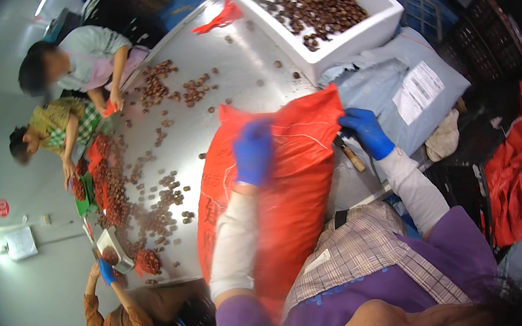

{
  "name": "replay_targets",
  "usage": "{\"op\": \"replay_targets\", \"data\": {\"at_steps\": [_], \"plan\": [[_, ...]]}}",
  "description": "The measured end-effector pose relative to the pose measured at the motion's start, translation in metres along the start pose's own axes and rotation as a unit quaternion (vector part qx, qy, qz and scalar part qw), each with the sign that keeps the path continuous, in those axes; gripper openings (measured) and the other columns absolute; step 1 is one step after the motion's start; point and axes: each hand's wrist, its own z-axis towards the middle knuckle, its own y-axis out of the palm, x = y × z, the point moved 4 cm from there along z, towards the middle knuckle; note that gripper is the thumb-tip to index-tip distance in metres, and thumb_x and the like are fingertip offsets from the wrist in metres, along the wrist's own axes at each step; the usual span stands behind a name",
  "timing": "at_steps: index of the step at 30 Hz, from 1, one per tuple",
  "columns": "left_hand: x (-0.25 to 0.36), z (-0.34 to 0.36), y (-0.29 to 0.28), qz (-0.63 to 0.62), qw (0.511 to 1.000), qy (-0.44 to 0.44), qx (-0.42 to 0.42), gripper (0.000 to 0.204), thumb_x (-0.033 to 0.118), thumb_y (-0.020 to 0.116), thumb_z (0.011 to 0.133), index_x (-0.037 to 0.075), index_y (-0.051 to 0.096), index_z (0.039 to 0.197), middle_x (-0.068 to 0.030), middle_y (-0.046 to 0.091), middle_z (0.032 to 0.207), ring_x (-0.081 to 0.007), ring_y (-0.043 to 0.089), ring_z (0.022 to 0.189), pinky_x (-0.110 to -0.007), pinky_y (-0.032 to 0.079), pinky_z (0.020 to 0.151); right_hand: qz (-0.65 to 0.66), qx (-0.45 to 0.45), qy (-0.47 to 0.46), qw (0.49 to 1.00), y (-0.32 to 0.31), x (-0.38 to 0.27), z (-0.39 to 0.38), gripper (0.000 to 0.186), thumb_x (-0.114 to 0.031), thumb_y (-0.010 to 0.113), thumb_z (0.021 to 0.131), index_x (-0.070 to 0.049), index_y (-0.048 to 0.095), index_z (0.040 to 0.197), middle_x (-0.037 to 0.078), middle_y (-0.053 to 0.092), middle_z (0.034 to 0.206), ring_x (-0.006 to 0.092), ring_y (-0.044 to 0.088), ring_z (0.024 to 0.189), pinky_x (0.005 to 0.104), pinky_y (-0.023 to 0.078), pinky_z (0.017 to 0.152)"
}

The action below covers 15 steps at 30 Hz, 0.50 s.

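Note:
A full red woven sack (290, 185) stands upright or leans in front of me at the table's edge, with white string (300, 133) running loosely across its upper part. My right hand (367, 132), in a blue glove, pinches the sack's upper right corner, fingers closed. In front of the sack's upper left part is my left hand (253, 154), also blue-gloved. Motion smears its fingers, so whatever they may hold is hidden. Below my right hand, beside the sack, lies a wooden-handled tool (351, 156), perhaps a knife; its far end is partly hidden.
Beyond the sack, a metal table (236, 68) carries scattered brown nuts (157, 88), like chestnuts. A white foam box (326, 54) of them stands far right, next to a grey plastic parcel (421, 85). Several co-workers (89, 60) handle small red net bags along the left side.

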Motion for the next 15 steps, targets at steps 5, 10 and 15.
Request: {"op": "replay_targets", "data": {"at_steps": [5,10,15], "plan": [[-0.117,0.054,-0.096,0.1,0.992,-0.016,0.079,0.016,0.007,0.059,0.085,0.004,0.072,0.093,-0.007,0.07,0.081,-0.0124,0.062,0.067,-0.026,0.05,0.066,-0.058,0.048,-0.112,0.991,-0.002,-0.062,-0.004,0.017,-0.013,0.059,0.087,0.0,0.065,0.096,0.003,0.063,0.081,0.0078,0.054,0.07,0.0226,0.045,0.063],[-0.226,0.095,-0.096,0.166,0.98,-0.11,-0.014,0.018,0.017,0.065,0.081,0.008,0.073,0.094,-0.006,0.071,0.082,-0.015,0.064,0.068,-0.03,0.052,0.066,-0.341,-0.006,-0.052,0.939,-0.012,-0.01,0.007,0.027,-0.018,0.06,0.086,-0.001,0.061,0.107,0.01,0.067,0.091,0.0211,0.064,0.076,0.0324,0.05,0.069],[-0.27,0.127,-0.048,0.103,0.986,-0.111,-0.074,0.026,0.029,0.065,0.083,0.007,0.072,0.095,-0.0128,0.07,0.091,-0.0244,0.067,0.081,-0.033,0.051,0.074,-0.545,0.006,-0.186,0.818,-0.003,0.067,-0.027,0.036,-0.02,0.061,0.083,-0.007,0.058,0.117,0.015,0.066,0.105,0.0349,0.063,0.096,0.0413,0.051,0.076]]}}
